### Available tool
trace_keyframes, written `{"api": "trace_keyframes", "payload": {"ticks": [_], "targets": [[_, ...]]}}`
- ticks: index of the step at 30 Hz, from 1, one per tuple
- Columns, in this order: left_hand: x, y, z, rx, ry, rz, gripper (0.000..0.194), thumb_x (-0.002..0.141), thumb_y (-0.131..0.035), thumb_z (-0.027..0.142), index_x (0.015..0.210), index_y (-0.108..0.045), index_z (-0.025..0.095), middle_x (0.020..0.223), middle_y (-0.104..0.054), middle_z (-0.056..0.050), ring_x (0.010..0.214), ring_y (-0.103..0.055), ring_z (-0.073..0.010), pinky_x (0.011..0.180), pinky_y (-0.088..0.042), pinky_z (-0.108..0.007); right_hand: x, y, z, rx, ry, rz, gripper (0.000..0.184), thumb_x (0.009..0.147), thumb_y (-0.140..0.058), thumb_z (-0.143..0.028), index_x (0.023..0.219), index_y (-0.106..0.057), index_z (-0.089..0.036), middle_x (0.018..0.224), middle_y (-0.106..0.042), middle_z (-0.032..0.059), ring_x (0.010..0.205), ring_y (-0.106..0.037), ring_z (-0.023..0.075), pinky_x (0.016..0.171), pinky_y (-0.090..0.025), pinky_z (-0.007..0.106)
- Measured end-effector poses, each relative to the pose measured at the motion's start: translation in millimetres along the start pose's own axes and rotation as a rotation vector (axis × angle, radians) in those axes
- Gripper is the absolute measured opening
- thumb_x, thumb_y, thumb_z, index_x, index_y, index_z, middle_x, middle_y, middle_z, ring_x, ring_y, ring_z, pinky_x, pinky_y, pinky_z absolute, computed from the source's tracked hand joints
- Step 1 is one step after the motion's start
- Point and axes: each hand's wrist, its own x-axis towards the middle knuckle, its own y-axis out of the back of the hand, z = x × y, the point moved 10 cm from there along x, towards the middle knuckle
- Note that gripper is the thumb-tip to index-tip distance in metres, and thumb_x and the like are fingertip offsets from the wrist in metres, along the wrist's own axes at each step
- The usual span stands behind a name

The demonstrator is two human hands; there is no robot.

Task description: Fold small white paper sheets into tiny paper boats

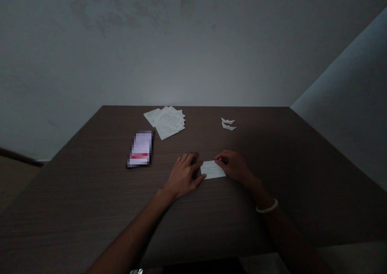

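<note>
A small white sheet of printed paper (212,170) lies on the table between my two hands. My left hand (185,175) rests at its left edge, palm down. The thumb and index finger are stretched apart and touch that edge. At the upper right corner of the paper, my right hand (235,165) has its thumb and fingertips pinched together on the sheet. A pale bracelet (267,208) circles my right wrist. Whether the paper is folded cannot be made out.
Farther back on the brown table (90,193) are several loose printed papers (168,121). Two small folded paper boats (228,124) sit to the right of them. A phone (140,149) with a lit, blurred screen lies on the left. Behind the table rises a wall (193,64).
</note>
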Motion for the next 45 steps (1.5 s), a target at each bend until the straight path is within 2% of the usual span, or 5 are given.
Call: {"api": "trace_keyframes", "payload": {"ticks": [8, 14, 24, 32, 45], "targets": [[-1, 0.1, 3, 0.033, -0.015, -0.006, 0.045, 0.089, -0.056, 0.047, 0.123, -0.061, 0.019, 0.124, -0.052, -0.014, 0.111, -0.046, -0.0306, 0.092, -0.04, -0.047, -4, 9, -23, -0.128, 0.079, 0.136, 0.004, 0.083, -0.067, -0.02, 0.083, -0.07, -0.02, 0.09, -0.067, 0.0049, 0.088, -0.059, 0.0194, 0.081, -0.045, 0.031], [0, 2.2, 6, 0.045, -0.018, -0.011, 0.042, 0.09, -0.054, 0.046, 0.121, -0.062, 0.02, 0.122, -0.053, -0.014, 0.111, -0.046, -0.0308, 0.091, -0.04, -0.047, -9, -14, -47, -0.139, 0.204, 0.001, 0.012, 0.089, -0.06, -0.022, 0.089, -0.071, -0.021, 0.089, -0.068, 0.0038, 0.086, -0.06, 0.0166, 0.081, -0.045, 0.028], [1, 7.3, 9, 0.076, -0.001, 0.008, 0.036, 0.088, -0.056, 0.046, 0.108, -0.067, 0.018, 0.112, -0.057, -0.013, 0.104, -0.048, -0.0302, 0.087, -0.04, -0.046, -6, -15, -36, -0.044, 0.06, 0.014, 0.012, 0.087, -0.061, -0.023, 0.084, -0.072, -0.022, 0.087, -0.069, 0.0018, 0.079, -0.062, 0.0133, 0.073, -0.044, 0.023], [2, 9.2, 10, 0.07, -0.016, -0.01, 0.039, 0.087, -0.058, 0.048, 0.111, -0.066, 0.018, 0.113, -0.056, -0.013, 0.105, -0.049, -0.0297, 0.086, -0.041, -0.044, -3, -9, -31, -0.103, -0.079, 0.099, 0.009, 0.081, -0.063, -0.024, 0.076, -0.07, -0.022, 0.078, -0.07, 0.0019, 0.074, -0.063, 0.0156, 0.07, -0.042, 0.026], [2, 10.0, 12, 0.073, -0.039, -0.018, 0.043, 0.089, -0.055, 0.047, 0.118, -0.063, 0.017, 0.112, -0.056, -0.014, 0.104, -0.049, -0.0299, 0.086, -0.043, -0.045, 1, -8, -25, -0.181, -0.335, 0.097, 0.02, 0.073, -0.07, -0.044, 0.069, -0.069, -0.024, 0.071, -0.071, 0.0021, 0.065, -0.064, 0.0178, 0.054, -0.036, 0.026]]}}
